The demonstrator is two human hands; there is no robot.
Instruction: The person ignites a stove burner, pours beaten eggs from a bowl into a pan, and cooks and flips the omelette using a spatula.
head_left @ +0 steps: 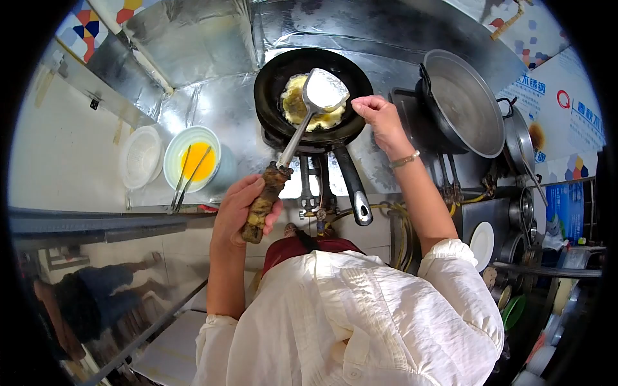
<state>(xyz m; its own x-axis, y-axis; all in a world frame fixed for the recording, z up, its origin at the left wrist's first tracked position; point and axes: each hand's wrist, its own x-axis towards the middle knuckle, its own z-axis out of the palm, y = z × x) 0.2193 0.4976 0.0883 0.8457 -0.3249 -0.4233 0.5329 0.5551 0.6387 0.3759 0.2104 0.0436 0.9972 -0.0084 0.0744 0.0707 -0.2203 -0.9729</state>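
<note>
My left hand (248,209) is wrapped round the dark, cloth-bound handle of a metal wok spatula (297,138). The spatula's bright blade is over a black frying pan (267,96), in front of an egg (297,92) that looks yellow with a pale rim. Part of the egg is hidden by the blade. At the pan's right rim, close to the blade, my right hand (383,122) has thumb and fingertips pinched together. Whatever may be between those fingertips is too small to make out. The pan's long handle (352,183) points towards me, untouched.
Left of the pan, a pale bowl (172,143) contains yellow beaten egg, with tongs (188,177) leaning in it. Beside it is a white basket (141,157). A large dark pot (463,96) stands at the right. Yellow hoses (404,238) run below the counter.
</note>
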